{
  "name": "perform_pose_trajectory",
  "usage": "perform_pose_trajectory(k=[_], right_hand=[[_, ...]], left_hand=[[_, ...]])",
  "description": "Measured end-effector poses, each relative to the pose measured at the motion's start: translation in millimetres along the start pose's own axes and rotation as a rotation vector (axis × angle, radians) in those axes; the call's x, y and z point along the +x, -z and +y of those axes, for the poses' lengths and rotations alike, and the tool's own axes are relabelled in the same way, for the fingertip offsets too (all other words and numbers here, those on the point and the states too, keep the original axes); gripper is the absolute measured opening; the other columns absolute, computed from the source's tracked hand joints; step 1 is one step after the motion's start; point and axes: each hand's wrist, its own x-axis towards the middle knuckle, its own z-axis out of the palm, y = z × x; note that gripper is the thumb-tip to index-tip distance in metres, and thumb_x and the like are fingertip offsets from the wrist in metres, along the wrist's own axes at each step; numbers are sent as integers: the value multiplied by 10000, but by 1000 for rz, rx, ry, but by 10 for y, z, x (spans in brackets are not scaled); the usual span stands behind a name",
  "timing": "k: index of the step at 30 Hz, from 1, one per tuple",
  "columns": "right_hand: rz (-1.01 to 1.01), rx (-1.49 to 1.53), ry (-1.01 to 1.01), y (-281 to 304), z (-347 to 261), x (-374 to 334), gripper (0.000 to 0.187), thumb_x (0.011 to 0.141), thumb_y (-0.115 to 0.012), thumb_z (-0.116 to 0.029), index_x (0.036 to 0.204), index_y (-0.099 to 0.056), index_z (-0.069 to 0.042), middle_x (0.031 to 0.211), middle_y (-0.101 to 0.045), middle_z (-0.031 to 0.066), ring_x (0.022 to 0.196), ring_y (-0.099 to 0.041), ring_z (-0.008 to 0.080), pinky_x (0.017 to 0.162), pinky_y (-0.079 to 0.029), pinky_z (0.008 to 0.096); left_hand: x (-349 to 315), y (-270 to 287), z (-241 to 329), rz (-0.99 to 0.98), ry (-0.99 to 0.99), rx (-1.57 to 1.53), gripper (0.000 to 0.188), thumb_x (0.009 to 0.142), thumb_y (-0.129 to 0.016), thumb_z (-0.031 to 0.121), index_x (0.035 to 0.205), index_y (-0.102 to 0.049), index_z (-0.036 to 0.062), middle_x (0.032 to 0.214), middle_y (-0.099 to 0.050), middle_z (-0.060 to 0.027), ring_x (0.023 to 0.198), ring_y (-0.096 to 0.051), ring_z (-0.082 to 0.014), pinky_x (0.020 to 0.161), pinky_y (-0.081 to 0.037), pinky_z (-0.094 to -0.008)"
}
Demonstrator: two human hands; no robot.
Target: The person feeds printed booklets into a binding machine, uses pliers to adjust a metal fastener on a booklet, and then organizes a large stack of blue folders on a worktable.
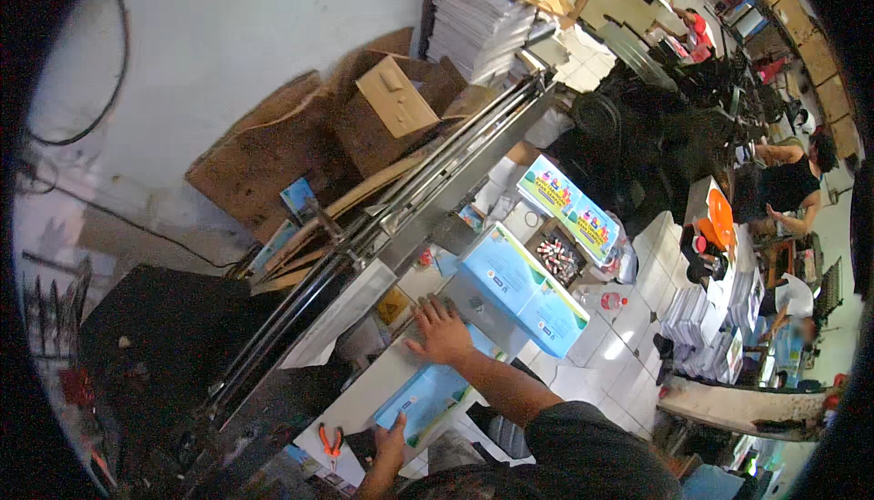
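A blue printed stack of sheets or booklets (423, 400) lies on the pale machine table in front of me. My left hand (391, 443) grips its near left edge, thumb on top, its other fingers mostly out of sight. My right hand (443, 330) lies flat with fingers spread on the table at the stack's far end and holds nothing. Beyond it, a taller pile of blue printed booklets (519, 286) rests on a grey surface. Orange-handled pliers (330, 443) lie left of my left hand.
A long metal machine bar (364, 245) runs diagonally along my left. Farther off are yellow-and-blue printed covers (569, 209), a box of small pieces (557, 259) and a plastic bottle (612, 300). Paper stacks (706, 318) and a person in black (787, 186) are at the right.
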Motion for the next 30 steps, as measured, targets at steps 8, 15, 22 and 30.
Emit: perform_pose_trajectory(k=[8, 15, 22, 30], right_hand=[[264, 28, 9, -277, 58, 190, 737, 831, -583, -521, 1371, -429, -44, 1428, -403, 220, 1328, -363, 364, 1109, -243, 537], [430, 192, 156, 457, -465, -129, 578, 815, -590, -106, 1368, -444, -21, 1361, -489, 199, 1259, -441, 372, 1077, -316, 470], [535, 404, 534, 365, -2569, -1107, 643, 898, -631, -402, 1321, -412, 30, 1252, -506, 231, 1109, -519, 429, 869, -466, 547], [-205, 723, 1131, -831, -5738, -2525, 385, 949, -525, -98, 1321, -459, -27, 1205, -553, 155, 1031, -570, 231, 910, -458, 366]], left_hand=[[-275, 707, 141, -217, 40, 465, 660, 841, -696, 468, 1256, -516, -12, 1143, -627, -158, 978, -620, -216, 784, -512, -371], [-2169, 2001, -371, 254, -512, 111, 468, 924, -612, 399, 1235, -539, 56, 1072, -635, -117, 917, -638, -208, 808, -515, -326], [-4335, 2955, -1280, 1415, -283, -46, 361, 890, -662, 292, 1135, -602, 33, 1027, -656, -159, 918, -649, -268, 792, -511, -374], [-6964, 4221, -3516, 2046, 802, 27, 632, 883, -605, 446, 1254, -507, -57, 1244, -537, -257, 1157, -510, -407, 997, -405, -428]])
